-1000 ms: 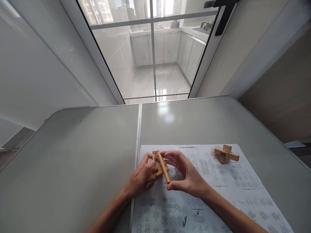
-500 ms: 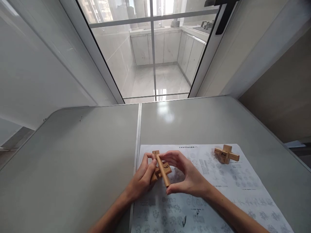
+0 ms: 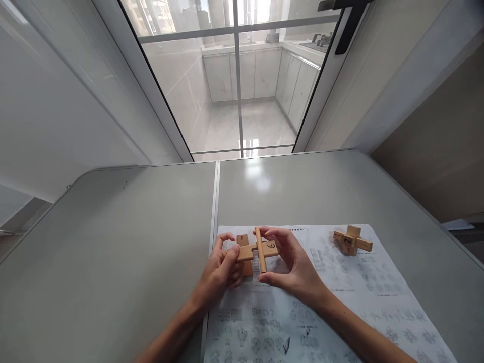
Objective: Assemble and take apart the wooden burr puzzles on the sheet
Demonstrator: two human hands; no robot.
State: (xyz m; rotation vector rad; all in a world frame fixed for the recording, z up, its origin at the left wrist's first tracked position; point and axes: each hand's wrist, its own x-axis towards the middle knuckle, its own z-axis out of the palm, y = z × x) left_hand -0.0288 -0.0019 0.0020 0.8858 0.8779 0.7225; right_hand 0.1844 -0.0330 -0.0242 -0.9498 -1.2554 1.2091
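My left hand (image 3: 223, 262) pinches the left end of a flat notched wooden piece (image 3: 247, 252) that has a dark mark near its right end. Another wooden block (image 3: 242, 241), standing lengthwise, shows behind that piece, close to my left fingers. Between the thumb and fingertips of my right hand (image 3: 293, 257) is a slim wooden stick (image 3: 260, 250), held nearly upright across the flat piece, at its notch. How deep the stick sits in the notch cannot be made out.
A printed sheet (image 3: 333, 302) with small diagrams lies under my hands on the grey table (image 3: 151, 227). An assembled wooden cross (image 3: 351, 240) rests on its upper right part. Beyond the table's far edge stands a glass door (image 3: 242, 91).
The slim stick has turned from a slant to nearly upright and moved slightly right. The flat notched piece now points right, and the block behind it shows more.
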